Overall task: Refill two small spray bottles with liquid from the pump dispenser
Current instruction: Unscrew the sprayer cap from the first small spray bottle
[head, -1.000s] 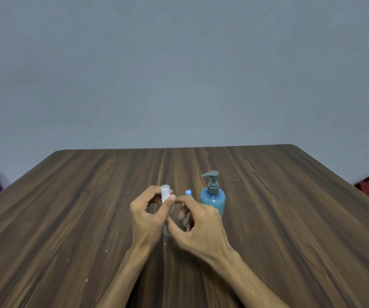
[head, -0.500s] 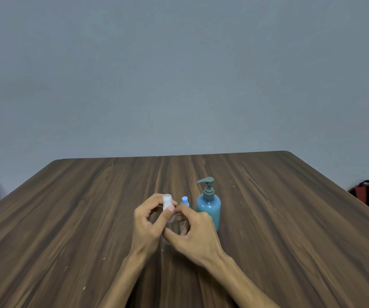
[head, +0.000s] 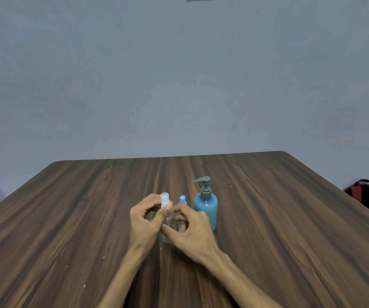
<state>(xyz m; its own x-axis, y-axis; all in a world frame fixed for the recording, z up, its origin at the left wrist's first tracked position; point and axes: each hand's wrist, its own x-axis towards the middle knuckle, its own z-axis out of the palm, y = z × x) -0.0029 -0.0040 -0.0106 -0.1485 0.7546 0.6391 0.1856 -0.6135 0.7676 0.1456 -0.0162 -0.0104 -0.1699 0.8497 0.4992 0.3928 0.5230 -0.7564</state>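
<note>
Uncapping spray bottle 1 of 2, mid-table

Left hand (head: 144, 218) pinches the white cap (head: 164, 198); right hand (head: 192, 227) grips the clear bottle (head: 169, 221): twist gently, keeping it upright beside the pump dispenser (head: 205, 206).

On the counter (head: 268, 218), the pump dispenser (head: 205, 210) stands rightmost; just left of it stands one spray bottle (head: 182, 200), and left again the other bottle (head: 165, 198).

Teal pump dispenser (head: 205, 210), dark wood-grain table (head: 290, 218).
</note>
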